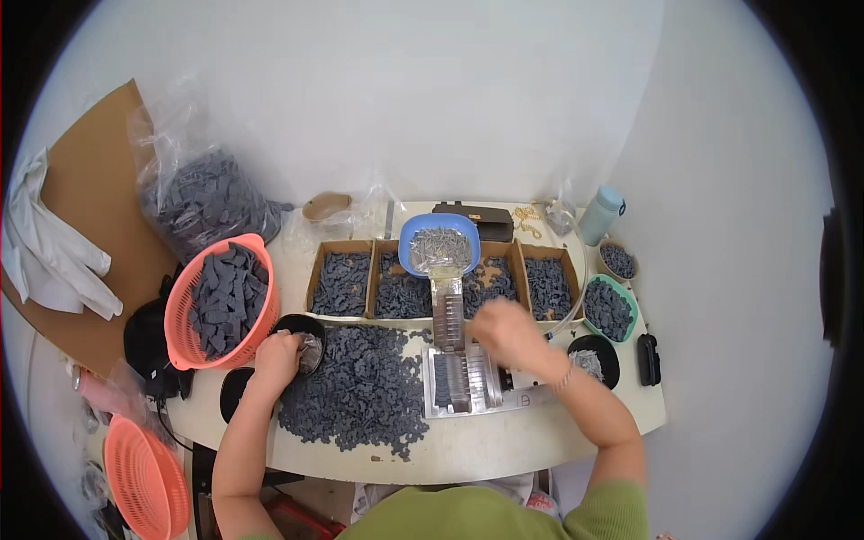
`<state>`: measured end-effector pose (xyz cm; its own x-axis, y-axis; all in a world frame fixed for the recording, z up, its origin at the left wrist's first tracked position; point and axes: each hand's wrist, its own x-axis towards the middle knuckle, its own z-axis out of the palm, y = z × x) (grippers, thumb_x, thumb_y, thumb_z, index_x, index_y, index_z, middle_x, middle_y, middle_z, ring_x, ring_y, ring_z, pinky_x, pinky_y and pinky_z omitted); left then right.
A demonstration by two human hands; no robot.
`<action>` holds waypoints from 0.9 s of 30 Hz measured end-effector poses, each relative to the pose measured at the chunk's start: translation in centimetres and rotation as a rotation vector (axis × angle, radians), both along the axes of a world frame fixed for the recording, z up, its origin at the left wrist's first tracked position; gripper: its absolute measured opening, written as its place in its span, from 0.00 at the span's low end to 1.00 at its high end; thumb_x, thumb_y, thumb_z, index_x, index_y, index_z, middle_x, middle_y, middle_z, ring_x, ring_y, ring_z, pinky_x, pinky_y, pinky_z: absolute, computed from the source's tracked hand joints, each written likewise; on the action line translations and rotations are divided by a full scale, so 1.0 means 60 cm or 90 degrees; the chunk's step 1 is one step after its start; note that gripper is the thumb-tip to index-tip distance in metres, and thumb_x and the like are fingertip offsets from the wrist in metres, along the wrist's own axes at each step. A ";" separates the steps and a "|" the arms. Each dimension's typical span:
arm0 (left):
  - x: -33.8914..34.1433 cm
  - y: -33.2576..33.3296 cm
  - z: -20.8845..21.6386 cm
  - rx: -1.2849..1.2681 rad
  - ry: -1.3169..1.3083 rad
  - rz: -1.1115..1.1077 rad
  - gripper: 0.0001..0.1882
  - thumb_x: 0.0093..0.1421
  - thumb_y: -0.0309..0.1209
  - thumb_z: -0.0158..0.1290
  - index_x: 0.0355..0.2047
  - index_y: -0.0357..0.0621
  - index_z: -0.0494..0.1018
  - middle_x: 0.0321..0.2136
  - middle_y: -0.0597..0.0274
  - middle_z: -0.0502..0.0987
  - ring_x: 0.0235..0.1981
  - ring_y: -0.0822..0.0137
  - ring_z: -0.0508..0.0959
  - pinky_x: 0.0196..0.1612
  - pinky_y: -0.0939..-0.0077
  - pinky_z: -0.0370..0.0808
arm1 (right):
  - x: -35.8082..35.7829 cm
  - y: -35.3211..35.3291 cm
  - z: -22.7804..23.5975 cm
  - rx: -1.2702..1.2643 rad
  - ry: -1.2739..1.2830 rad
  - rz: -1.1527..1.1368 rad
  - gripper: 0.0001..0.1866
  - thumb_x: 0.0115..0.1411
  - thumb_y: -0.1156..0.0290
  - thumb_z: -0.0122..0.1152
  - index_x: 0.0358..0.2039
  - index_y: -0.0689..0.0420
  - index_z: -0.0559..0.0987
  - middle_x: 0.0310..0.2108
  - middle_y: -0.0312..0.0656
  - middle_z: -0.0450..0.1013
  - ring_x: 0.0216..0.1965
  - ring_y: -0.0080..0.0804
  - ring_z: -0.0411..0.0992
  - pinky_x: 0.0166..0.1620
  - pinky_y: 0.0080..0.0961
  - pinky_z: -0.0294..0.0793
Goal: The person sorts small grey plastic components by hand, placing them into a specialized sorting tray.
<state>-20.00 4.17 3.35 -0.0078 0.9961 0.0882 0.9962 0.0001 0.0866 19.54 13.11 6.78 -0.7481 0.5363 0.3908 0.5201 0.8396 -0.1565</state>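
My left hand [276,362] is at the rim of a black bowl [290,323] that holds small silvery metal pieces [310,351]. Its fingers are curled together, and whatever they pinch is hidden. My right hand [515,337] is closed beside a clear slotted chute [447,310], its fingertips close to the chute's right side; I cannot make out anything in them. Below the chute sits a metal fixture [491,382] with a row of dark grey parts [442,380] in it. A blue bowl [407,261] of silvery pins stands at the chute's top.
Loose grey parts [351,391] are heaped left of the fixture. Behind them stand cardboard trays [373,281] of similar parts. A coral basket [177,310] is at the left; a green bowl [632,317], another black bowl [609,353] and a bottle [601,216] are at the right.
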 end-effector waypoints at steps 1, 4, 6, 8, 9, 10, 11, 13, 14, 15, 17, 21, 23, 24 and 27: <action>0.007 0.008 0.001 0.004 -0.012 0.005 0.05 0.49 0.27 0.57 0.28 0.39 0.77 0.31 0.49 0.75 0.35 0.49 0.77 0.39 0.57 0.74 | 0.003 0.039 0.007 -0.012 0.066 -0.068 0.03 0.50 0.74 0.60 0.27 0.56 0.80 0.27 0.42 0.72 0.36 0.41 0.71 0.40 0.38 0.72; 0.015 0.007 0.007 0.001 -0.013 0.046 0.05 0.49 0.26 0.58 0.27 0.39 0.75 0.31 0.49 0.75 0.35 0.48 0.77 0.39 0.56 0.74 | -0.013 0.133 0.022 -0.044 0.068 -0.152 0.04 0.51 0.72 0.61 0.28 0.56 0.81 0.29 0.43 0.75 0.37 0.42 0.72 0.41 0.37 0.71; 0.015 0.003 0.008 0.016 -0.026 0.041 0.06 0.48 0.26 0.58 0.27 0.39 0.74 0.30 0.49 0.75 0.35 0.48 0.77 0.39 0.56 0.74 | -0.036 0.183 0.009 -0.039 -0.016 -0.175 0.05 0.50 0.70 0.62 0.29 0.55 0.82 0.31 0.43 0.75 0.38 0.42 0.72 0.42 0.38 0.71; 0.014 0.008 0.004 0.032 -0.041 0.030 0.06 0.48 0.26 0.58 0.27 0.39 0.73 0.30 0.49 0.75 0.35 0.47 0.77 0.39 0.56 0.74 | -0.053 0.215 0.002 -0.035 -0.102 -0.206 0.08 0.49 0.68 0.64 0.31 0.55 0.82 0.33 0.42 0.76 0.39 0.42 0.72 0.42 0.38 0.71; 0.007 0.008 0.003 0.011 -0.022 0.015 0.07 0.49 0.26 0.57 0.29 0.38 0.73 0.31 0.49 0.75 0.35 0.47 0.77 0.38 0.56 0.75 | -0.066 0.225 0.001 -0.029 -0.174 -0.223 0.09 0.49 0.67 0.65 0.31 0.54 0.82 0.34 0.42 0.77 0.41 0.41 0.73 0.43 0.38 0.71; 0.002 0.009 0.001 -0.011 -0.003 0.000 0.08 0.50 0.25 0.57 0.31 0.38 0.72 0.32 0.48 0.75 0.35 0.47 0.78 0.38 0.56 0.76 | -0.076 0.234 0.001 -0.024 -0.246 -0.241 0.11 0.48 0.66 0.66 0.32 0.54 0.82 0.35 0.42 0.78 0.43 0.41 0.73 0.44 0.38 0.70; 0.000 0.009 0.000 -0.010 0.000 -0.001 0.08 0.50 0.25 0.57 0.31 0.38 0.72 0.32 0.48 0.75 0.35 0.47 0.78 0.38 0.56 0.76 | -0.084 0.243 0.001 -0.062 -0.276 -0.238 0.10 0.48 0.67 0.65 0.32 0.55 0.82 0.36 0.43 0.78 0.44 0.41 0.73 0.44 0.38 0.70; -0.001 0.008 0.003 -0.033 -0.004 0.007 0.09 0.51 0.26 0.56 0.32 0.38 0.72 0.33 0.47 0.75 0.35 0.47 0.77 0.38 0.56 0.75 | -0.090 0.247 0.010 -0.072 -0.298 -0.222 0.10 0.48 0.67 0.64 0.32 0.55 0.82 0.36 0.43 0.79 0.44 0.41 0.73 0.44 0.38 0.70; 0.000 0.007 0.005 -0.033 -0.003 0.007 0.09 0.51 0.26 0.56 0.32 0.38 0.72 0.33 0.47 0.75 0.35 0.47 0.77 0.38 0.56 0.75 | -0.091 0.247 0.012 -0.083 -0.322 -0.205 0.10 0.48 0.67 0.63 0.32 0.55 0.82 0.36 0.43 0.79 0.44 0.41 0.73 0.44 0.38 0.70; 0.005 0.003 0.010 0.002 0.001 0.020 0.09 0.51 0.26 0.55 0.33 0.38 0.71 0.33 0.47 0.74 0.34 0.46 0.77 0.38 0.56 0.75 | -0.088 0.247 0.011 -0.083 -0.322 -0.205 0.10 0.48 0.67 0.63 0.32 0.55 0.82 0.36 0.43 0.79 0.44 0.41 0.73 0.44 0.38 0.70; 0.013 -0.005 0.018 0.036 0.005 0.033 0.09 0.52 0.25 0.54 0.34 0.38 0.70 0.33 0.47 0.73 0.33 0.46 0.77 0.37 0.56 0.75 | -0.080 0.247 0.005 -0.050 -0.296 -0.193 0.10 0.48 0.66 0.63 0.30 0.55 0.82 0.35 0.43 0.79 0.43 0.41 0.74 0.44 0.38 0.70; 0.061 -0.006 0.036 0.191 -0.065 -0.008 0.04 0.57 0.25 0.50 0.32 0.38 0.68 0.30 0.48 0.73 0.31 0.47 0.76 0.34 0.55 0.73 | -0.064 0.247 -0.006 -0.049 -0.258 -0.170 0.09 0.48 0.65 0.61 0.27 0.56 0.82 0.33 0.45 0.78 0.42 0.42 0.74 0.44 0.39 0.70; 0.120 -0.008 0.045 0.220 -0.199 -0.095 0.04 0.56 0.24 0.51 0.32 0.39 0.68 0.27 0.48 0.73 0.31 0.47 0.75 0.34 0.57 0.72 | -0.064 0.252 -0.018 0.026 -0.246 -0.187 0.10 0.47 0.66 0.61 0.26 0.58 0.82 0.32 0.47 0.78 0.41 0.43 0.73 0.44 0.39 0.70; 0.157 -0.016 0.049 0.203 -0.263 -0.127 0.05 0.55 0.22 0.52 0.33 0.39 0.69 0.29 0.49 0.73 0.32 0.47 0.75 0.35 0.58 0.72 | -0.070 0.253 -0.015 0.043 -0.237 -0.195 0.10 0.46 0.66 0.60 0.26 0.58 0.82 0.31 0.47 0.78 0.41 0.44 0.73 0.43 0.38 0.71; 0.259 -0.028 0.024 0.131 -0.369 -0.294 0.05 0.55 0.21 0.51 0.34 0.41 0.72 0.33 0.51 0.71 0.35 0.49 0.75 0.38 0.61 0.74 | -0.059 0.246 0.000 0.071 -0.152 -0.216 0.11 0.47 0.65 0.61 0.25 0.58 0.82 0.31 0.49 0.76 0.39 0.44 0.74 0.42 0.38 0.73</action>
